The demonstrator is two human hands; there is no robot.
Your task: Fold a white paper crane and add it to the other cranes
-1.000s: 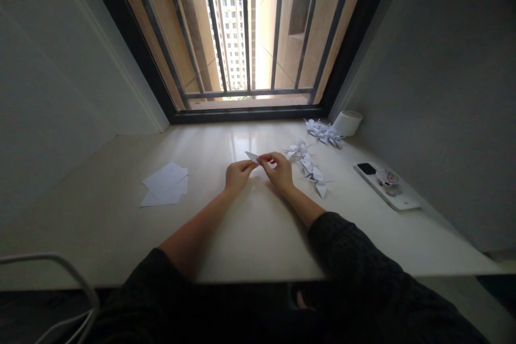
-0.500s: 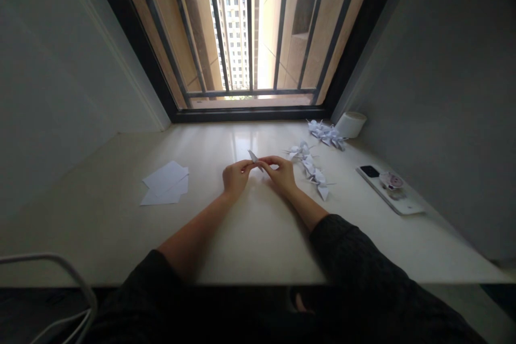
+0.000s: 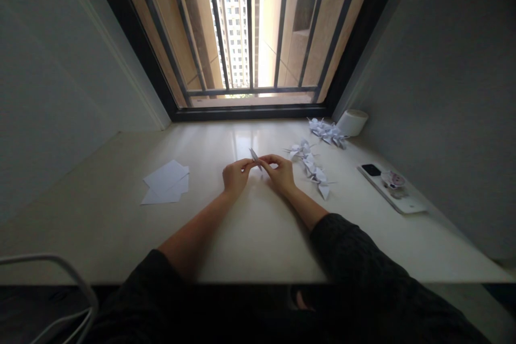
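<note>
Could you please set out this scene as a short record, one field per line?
Hands: left hand and right hand, fingertips meeting
Held: folded paper, pinched by both
Surface: pale counter below a barred window
Left side: overlapping flat paper sheets
Right side: folded paper figures, a nearer row and a farther cluster
Back right corner: white roll beside the cluster
Far right: phone, camera side up
</note>
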